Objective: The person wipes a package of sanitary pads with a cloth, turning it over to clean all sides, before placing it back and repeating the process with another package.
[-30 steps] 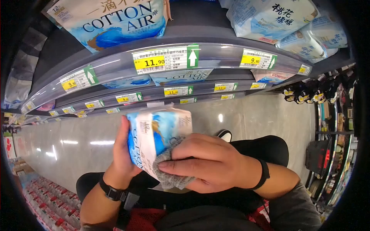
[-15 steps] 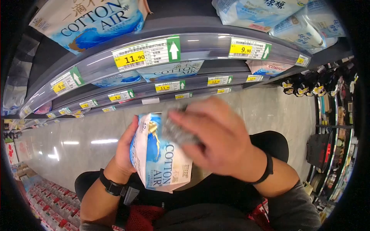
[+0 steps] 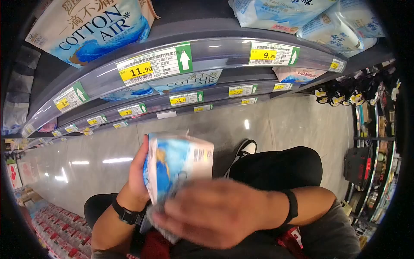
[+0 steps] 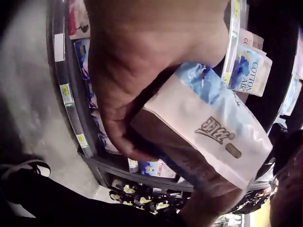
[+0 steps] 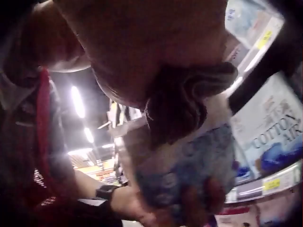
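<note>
My left hand [image 3: 139, 172] grips a soft white-and-blue Cotton Air packet [image 3: 174, 151] by its left side, above my lap in the head view. In the left wrist view, the fingers wrap round the packet [image 4: 194, 123] and its pale end faces the camera. A crumpled grey cloth [image 3: 164, 234] is bunched under the fingers of my right hand [image 3: 228, 211], which is blurred by motion. The cloth lies over the packet's near lower end and hides it. Folds of cloth [image 5: 177, 109] stick out against the packet in the right wrist view.
Ahead stands a shelf with a curved price rail [image 3: 220, 56], bearing a large Cotton Air packet [image 3: 92, 32] and pale blue packets [image 3: 280, 15]. Lower shelves hold more packets. A black bag [image 3: 359, 166] sits by the right-hand rack. Boxed red-and-white goods [image 3: 64, 228] lie at lower left.
The packet has been turned in my left hand, its lettered face showing half a second ago. My right hand has moved the cloth up over the packet's far side, then back down to the near end.
</note>
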